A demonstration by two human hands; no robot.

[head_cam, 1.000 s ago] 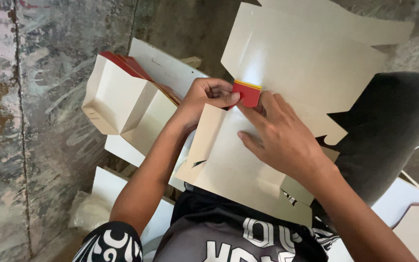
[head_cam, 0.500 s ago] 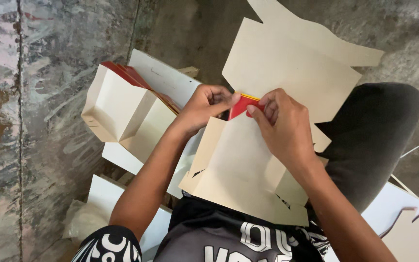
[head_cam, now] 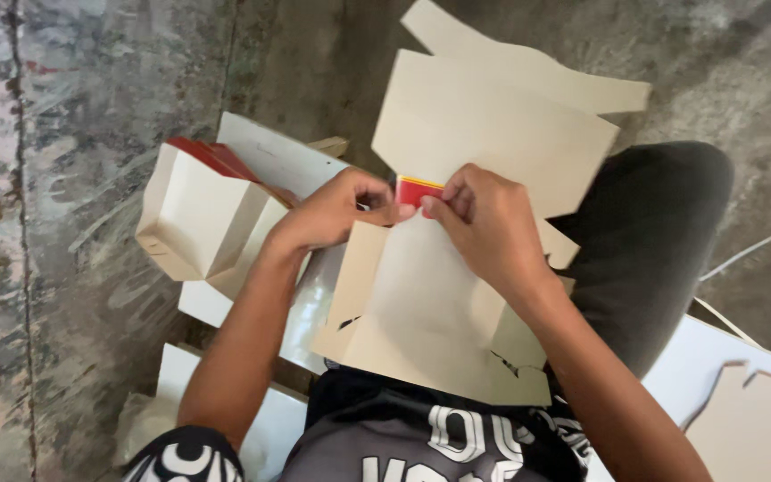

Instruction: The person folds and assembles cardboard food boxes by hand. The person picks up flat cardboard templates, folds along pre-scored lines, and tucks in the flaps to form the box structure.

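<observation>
The fingers point(head_cam: 457, 207) of the right hand point(head_cam: 484, 228) pinch the edge of a small red-and-yellow flap point(head_cam: 417, 190), and the fingers of the left hand point(head_cam: 336, 210) are curled tight against the same flap from the other side, so both hands grip it between them. The flap belongs to a tan die-cut cardboard blank point(head_cam: 430, 303) that lies across the person's lap, its upper panel point(head_cam: 484, 134) reaching out over the concrete floor point(head_cam: 314, 62). The blank looks only partly folded: one side panel is bent up near the left wrist, while the large panels lie flat and no closed box shape shows yet, so most of the forming seems still to be done. Beside the left forearm, on the floor, sits a folded open-topped box point(head_cam: 194, 214) with a red lining, apparently finished, touching flat white sheets point(head_cam: 225, 303) stacked under it. More flat cut blanks point(head_cam: 751, 419) lie at the lower right, unfolded.
</observation>
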